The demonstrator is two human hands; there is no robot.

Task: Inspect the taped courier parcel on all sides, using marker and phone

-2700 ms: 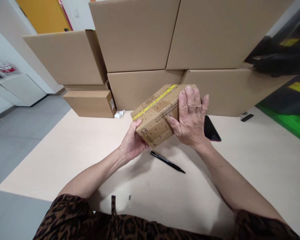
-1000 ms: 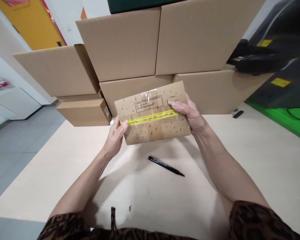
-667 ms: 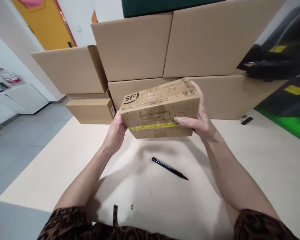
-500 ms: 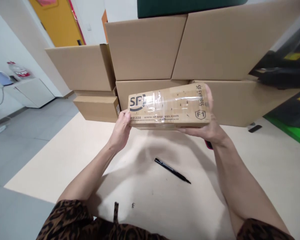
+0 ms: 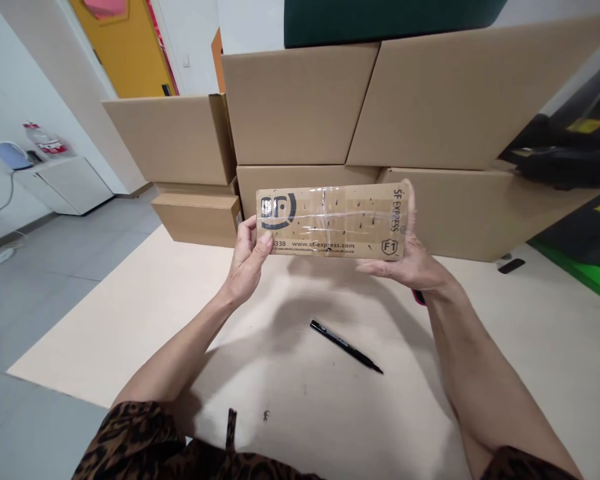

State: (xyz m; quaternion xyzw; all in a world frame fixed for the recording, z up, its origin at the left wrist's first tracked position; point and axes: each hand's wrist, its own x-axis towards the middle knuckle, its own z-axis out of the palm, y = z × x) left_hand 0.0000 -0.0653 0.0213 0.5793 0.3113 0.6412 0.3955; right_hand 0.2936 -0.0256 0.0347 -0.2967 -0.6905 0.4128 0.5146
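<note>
Between both hands I hold a taped cardboard box (image 5: 330,220) above the table, its long printed side facing me. Dark marks dot that side, and clear tape shines across its middle. My left hand (image 5: 249,257) grips the left end, thumb on the printed face. Around the right end is my right hand (image 5: 413,257), with the thumb stretched under the lower edge and fingers up along the end, partly hidden. Below the box a black marker pen (image 5: 346,347) lies on the pale table (image 5: 180,320).
Large cardboard boxes (image 5: 300,107) stand stacked along the table's back, with a smaller box (image 5: 197,217) at left. A dark green box (image 5: 390,20) rests on top. A small black object (image 5: 511,267) lies at right. Beyond the left table edge stands a white cabinet (image 5: 75,187).
The box has tilted so that its printed side faces me more squarely and its underside is no longer visible. My left thumb now shows on the front face. The view has shifted slightly.
</note>
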